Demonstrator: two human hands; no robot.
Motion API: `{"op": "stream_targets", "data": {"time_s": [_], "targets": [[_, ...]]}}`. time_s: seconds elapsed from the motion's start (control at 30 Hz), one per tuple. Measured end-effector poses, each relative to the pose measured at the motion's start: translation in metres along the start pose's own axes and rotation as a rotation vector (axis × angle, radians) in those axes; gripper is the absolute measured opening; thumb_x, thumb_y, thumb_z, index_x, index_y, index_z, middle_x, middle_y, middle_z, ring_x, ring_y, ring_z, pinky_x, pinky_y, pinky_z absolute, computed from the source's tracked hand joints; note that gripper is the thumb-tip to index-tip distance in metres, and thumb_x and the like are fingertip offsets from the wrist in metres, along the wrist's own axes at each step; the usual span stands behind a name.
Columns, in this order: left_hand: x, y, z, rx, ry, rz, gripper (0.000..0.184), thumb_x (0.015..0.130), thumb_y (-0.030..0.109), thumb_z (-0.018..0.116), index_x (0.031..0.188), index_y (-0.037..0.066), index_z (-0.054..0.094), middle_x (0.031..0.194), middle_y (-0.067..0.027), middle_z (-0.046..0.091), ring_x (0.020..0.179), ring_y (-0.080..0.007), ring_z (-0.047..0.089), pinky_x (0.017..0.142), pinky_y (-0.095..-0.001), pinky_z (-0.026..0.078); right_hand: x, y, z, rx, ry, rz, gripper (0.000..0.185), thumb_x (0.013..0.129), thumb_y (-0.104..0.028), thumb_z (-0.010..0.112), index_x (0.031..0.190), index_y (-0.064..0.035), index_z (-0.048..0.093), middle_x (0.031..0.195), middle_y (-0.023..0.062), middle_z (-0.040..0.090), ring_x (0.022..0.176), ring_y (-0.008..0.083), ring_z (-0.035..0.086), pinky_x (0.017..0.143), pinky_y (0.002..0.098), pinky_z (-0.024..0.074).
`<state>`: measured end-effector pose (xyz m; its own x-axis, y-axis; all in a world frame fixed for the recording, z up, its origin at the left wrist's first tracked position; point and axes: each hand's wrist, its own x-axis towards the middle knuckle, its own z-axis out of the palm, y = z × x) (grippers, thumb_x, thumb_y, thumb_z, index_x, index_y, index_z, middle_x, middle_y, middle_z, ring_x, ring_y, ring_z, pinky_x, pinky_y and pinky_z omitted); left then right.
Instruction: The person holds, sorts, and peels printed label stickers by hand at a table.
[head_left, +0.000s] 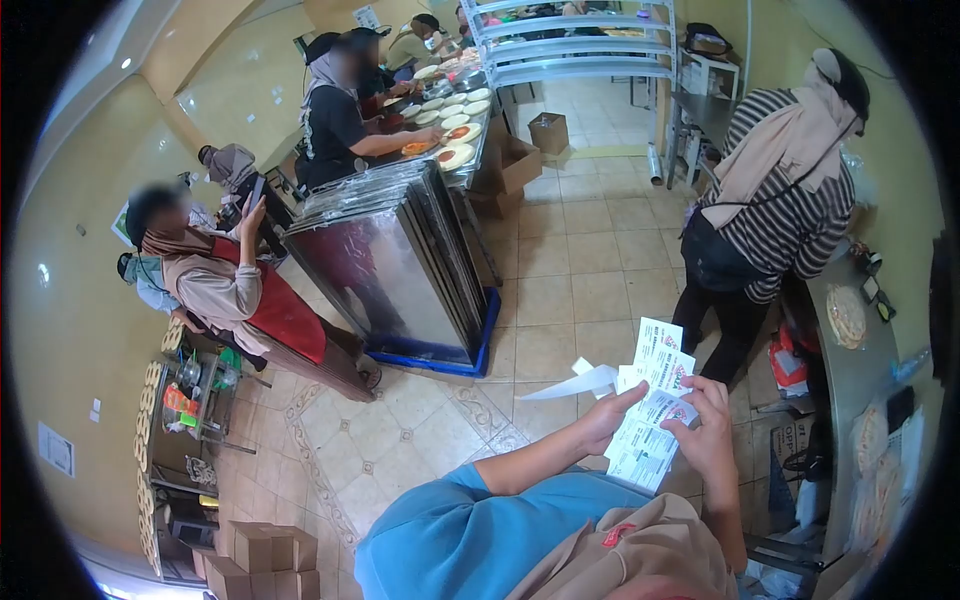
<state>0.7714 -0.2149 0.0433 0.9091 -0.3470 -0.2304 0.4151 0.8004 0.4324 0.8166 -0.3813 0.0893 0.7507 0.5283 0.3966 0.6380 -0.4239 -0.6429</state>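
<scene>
A strip of white printed labels [655,350] with red logos and black text is stretched in front of my chest, several labels long. My left hand [603,420] grips its left edge, thumb on top. On the other side, my right hand [708,425] pinches the labels between thumb and fingers, with part of the strip hanging below toward my blue top. A plain white paper tail [575,384] sticks out to the left behind my left hand. The fingers under the labels are partly hidden.
Ahead stands a stack of metal trays [385,270] on a blue base [480,340]. A person in a red apron [290,300] holds a phone at left. Another in a striped top [770,190] bends by the right-hand table [850,370]. Cardboard boxes [262,560] sit lower left.
</scene>
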Motion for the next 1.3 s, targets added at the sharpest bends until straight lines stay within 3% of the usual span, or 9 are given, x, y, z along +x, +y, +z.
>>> {"op": "stream_targets", "data": {"time_s": [0.13, 0.23, 0.4, 0.63, 0.8, 0.93, 1.07, 1.23, 1.3], "targets": [[0.002, -0.001, -0.005, -0.043, -0.021, -0.030, 0.044, 0.089, 0.026, 0.046, 0.123, -0.001, 0.037, 0.113, -0.0140, 0.052, 0.098, -0.0225, 0.055, 0.082, -0.0350, 0.047, 0.000, 0.007, 0.001, 0.205, 0.038, 0.051, 0.019, 0.052, -0.002, 0.071, 0.067, -0.0005, 0.060, 0.107, 0.0120, 0.053, 0.099, 0.0278, 0.047, 0.085, 0.0350, 0.0372], [0.001, 0.001, -0.006, 0.022, -0.019, -0.022, 0.043, 0.088, 0.024, 0.046, 0.122, -0.001, 0.038, 0.111, -0.0140, 0.053, 0.098, -0.0224, 0.056, 0.082, -0.0353, 0.047, 0.010, -0.002, -0.007, 0.130, 0.147, 0.026, 0.016, 0.053, 0.000, 0.070, 0.066, -0.0009, 0.062, 0.110, 0.0119, 0.053, 0.099, 0.0273, 0.048, 0.084, 0.0349, 0.0377], [-0.003, 0.003, -0.015, 0.081, -0.027, -0.065, 0.040, 0.089, 0.022, 0.045, 0.120, -0.002, 0.040, 0.109, -0.0137, 0.055, 0.096, -0.0220, 0.057, 0.081, -0.0344, 0.047, 0.016, 0.009, -0.003, 0.126, -0.012, 0.033, 0.016, 0.056, 0.001, 0.069, 0.070, 0.0014, 0.062, 0.115, 0.0129, 0.050, 0.095, 0.0255, 0.051, 0.079, 0.0332, 0.0418], [-0.006, -0.001, -0.024, 0.063, -0.065, -0.093, 0.041, 0.089, 0.023, 0.045, 0.121, -0.001, 0.039, 0.111, -0.0133, 0.054, 0.097, -0.0213, 0.057, 0.081, -0.0333, 0.048, 0.011, 0.002, 0.008, 0.194, 0.060, 0.072, 0.015, 0.058, 0.002, 0.068, 0.071, 0.0028, 0.062, 0.106, 0.0134, 0.052, 0.086, 0.0223, 0.053, 0.074, 0.0311, 0.0439], [-0.009, -0.008, -0.032, -0.026, -0.069, -0.111, 0.050, 0.091, 0.037, 0.037, 0.126, 0.002, 0.035, 0.117, -0.0133, 0.050, 0.101, -0.0232, 0.054, 0.084, -0.0351, 0.046, 0.001, -0.008, 0.016, 0.133, 0.131, 0.039, 0.013, 0.059, 0.003, 0.067, 0.070, 0.0024, 0.061, 0.096, 0.0120, 0.054, 0.081, 0.0219, 0.053, 0.071, 0.0299, 0.0433], [-0.020, -0.001, -0.035, -0.038, -0.112, -0.116, 0.055, 0.090, 0.042, 0.036, 0.127, 0.002, 0.034, 0.120, -0.0127, 0.048, 0.102, -0.0236, 0.053, 0.087, -0.0360, 0.044, -0.011, 0.011, 0.041, 0.363, 0.084, 0.105, 0.011, 0.065, 0.007, 0.064, 0.069, 0.0040, 0.054, 0.083, 0.0069, 0.053, 0.073, 0.0117, 0.054, 0.063, 0.0218, 0.0427], [-0.024, 0.006, -0.042, -0.099, -0.177, -0.146, 0.048, 0.090, 0.034, 0.039, 0.126, 0.001, 0.036, 0.118, -0.0130, 0.050, 0.104, -0.0219, 0.052, 0.086, -0.0342, 0.044, -0.013, 0.001, 0.045, 0.860, 0.080, 0.253, 0.011, 0.071, 0.006, 0.063, 0.073, 0.0020, 0.053, 0.078, 0.0060, 0.052, 0.072, 0.0129, 0.053, 0.066, 0.0248, 0.0427], [-0.031, 0.012, -0.038, -0.009, -0.107, -0.174, 0.043, 0.088, 0.025, 0.043, 0.122, -0.001, 0.040, 0.115, -0.0130, 0.052, 0.101, -0.0221, 0.054, 0.086, -0.0342, 0.044, -0.011, -0.011, 0.040, 0.873, 0.045, 0.117, 0.011, 0.073, 0.008, 0.059, 0.074, 0.0009, 0.051, 0.078, 0.0060, 0.052, 0.074, 0.0130, 0.053, 0.068, 0.0241, 0.0426], [-0.035, 0.019, -0.029, 0.119, 0.101, -0.121, 0.041, 0.088, 0.023, 0.043, 0.120, -0.002, 0.041, 0.113, -0.0134, 0.052, 0.099, -0.0235, 0.055, 0.085, -0.0348, 0.044, -0.013, -0.009, 0.034, 0.674, 0.076, -0.016, 0.015, 0.070, 0.008, 0.060, 0.075, -0.0002, 0.049, 0.078, 0.0070, 0.052, 0.075, 0.0136, 0.053, 0.068, 0.0240, 0.0427]]}}
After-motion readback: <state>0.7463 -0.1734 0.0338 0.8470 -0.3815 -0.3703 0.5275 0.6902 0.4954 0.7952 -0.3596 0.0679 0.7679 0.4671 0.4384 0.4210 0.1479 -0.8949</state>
